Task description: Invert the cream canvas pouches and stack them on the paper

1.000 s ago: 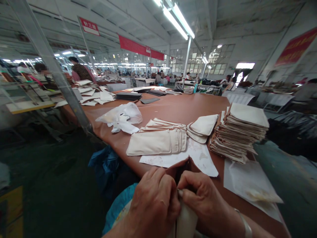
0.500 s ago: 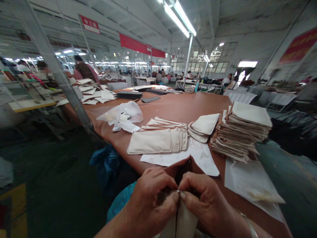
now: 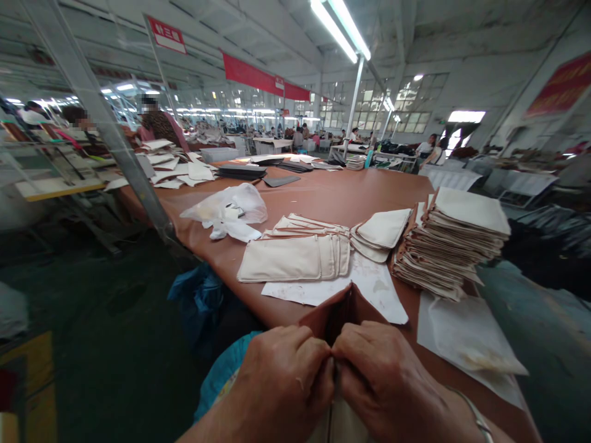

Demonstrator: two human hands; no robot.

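My left hand (image 3: pixel 289 372) and my right hand (image 3: pixel 390 372) meet at the front edge of the table, with fingers curled and tips nearly touching. Both are closed on a brown leather piece with cream lining (image 3: pixel 344 307). Its brown side stands up in a peak beyond my knuckles, and the cream lining hangs below my thumbs. What exactly the fingertips pinch is hidden. Just past the piece, cream panels with brown edges (image 3: pixel 281 258) lie overlapped on a white sheet (image 3: pixel 295 294). A tall stack of similar panels (image 3: pixel 457 246) stands to the right.
The table has a brown covering (image 3: pixel 341 187). A plastic bag (image 3: pixel 235 206) lies left of the panels, and a stained paper (image 3: pixel 471 338) at the right edge. Dark flat pieces (image 3: pixel 240 172) sit farther back. A metal post (image 3: pixel 124 154) rises at the left; people work beyond.
Both hands have rolled inward: the thumbs, visible before on the pinched edge, are now mostly tucked under the fingers. The leather piece stays between them. The camera view has shifted slightly.
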